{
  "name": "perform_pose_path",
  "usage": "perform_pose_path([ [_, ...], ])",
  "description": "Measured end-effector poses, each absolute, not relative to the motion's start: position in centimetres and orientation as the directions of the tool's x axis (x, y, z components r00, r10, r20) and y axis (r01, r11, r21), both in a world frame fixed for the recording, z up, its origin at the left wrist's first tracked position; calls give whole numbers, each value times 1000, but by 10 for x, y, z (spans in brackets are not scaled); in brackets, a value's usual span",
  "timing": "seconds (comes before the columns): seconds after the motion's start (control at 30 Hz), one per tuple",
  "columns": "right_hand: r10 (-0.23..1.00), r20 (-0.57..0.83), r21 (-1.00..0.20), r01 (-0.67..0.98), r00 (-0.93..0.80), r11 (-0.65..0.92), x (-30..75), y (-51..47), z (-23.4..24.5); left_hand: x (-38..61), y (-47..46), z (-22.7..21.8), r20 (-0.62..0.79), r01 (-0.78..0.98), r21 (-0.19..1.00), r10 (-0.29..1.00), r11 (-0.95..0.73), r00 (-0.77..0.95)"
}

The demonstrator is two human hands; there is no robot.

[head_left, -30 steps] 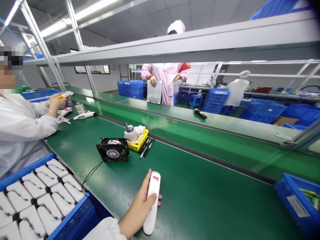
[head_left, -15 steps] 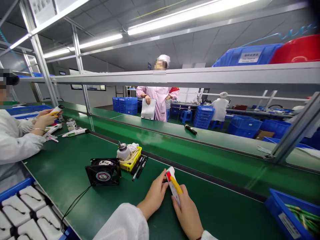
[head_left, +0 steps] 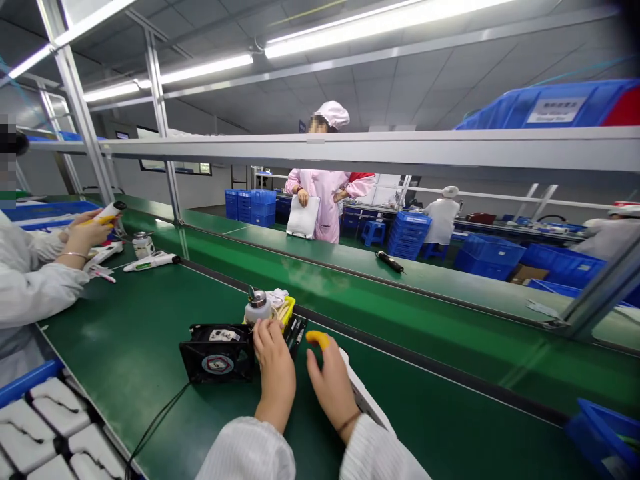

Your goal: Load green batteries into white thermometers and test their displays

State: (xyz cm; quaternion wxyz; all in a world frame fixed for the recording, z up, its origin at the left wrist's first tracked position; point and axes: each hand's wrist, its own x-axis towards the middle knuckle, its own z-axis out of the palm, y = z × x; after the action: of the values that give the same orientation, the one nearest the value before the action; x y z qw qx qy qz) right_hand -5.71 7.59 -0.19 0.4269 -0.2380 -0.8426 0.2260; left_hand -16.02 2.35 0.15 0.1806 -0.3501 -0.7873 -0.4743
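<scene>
My left hand [head_left: 275,370] reaches over the right edge of a black fan [head_left: 215,363], its fingers stretched toward the yellow basket [head_left: 289,308]. Its thumb is hidden, and I cannot tell whether the fingertips touch the basket. In the basket stands a white bottle with a metal cap [head_left: 258,307]. My right hand [head_left: 331,387] hangs open beside it, thumb and index finger apart, with a yellow finger cot [head_left: 319,339] on the index finger. Along its outer side lies a white handheld device [head_left: 369,400], partly covered by hand and sleeve. Black pens [head_left: 297,333] lie between my hands.
At the left a co-worker's hand [head_left: 90,237] holds a similar white device. Lower left, a blue tray [head_left: 30,380] holds several white parts. A blue bin [head_left: 600,433] stands at lower right. A metal shelf [head_left: 400,153] crosses above; behind it stands a person in pink [head_left: 327,200].
Both hands have moved left toward the basket. The white device, earlier between both hands, is now at the right hand's outer side, and the left hand has let go of it.
</scene>
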Motion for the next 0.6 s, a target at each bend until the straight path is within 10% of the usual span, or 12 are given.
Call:
perform_pose_path([
  [0.6,621,577,-708,54,-530,704,-146,113,-2,-181,41,-21,680,758,472,361,449,-638],
])
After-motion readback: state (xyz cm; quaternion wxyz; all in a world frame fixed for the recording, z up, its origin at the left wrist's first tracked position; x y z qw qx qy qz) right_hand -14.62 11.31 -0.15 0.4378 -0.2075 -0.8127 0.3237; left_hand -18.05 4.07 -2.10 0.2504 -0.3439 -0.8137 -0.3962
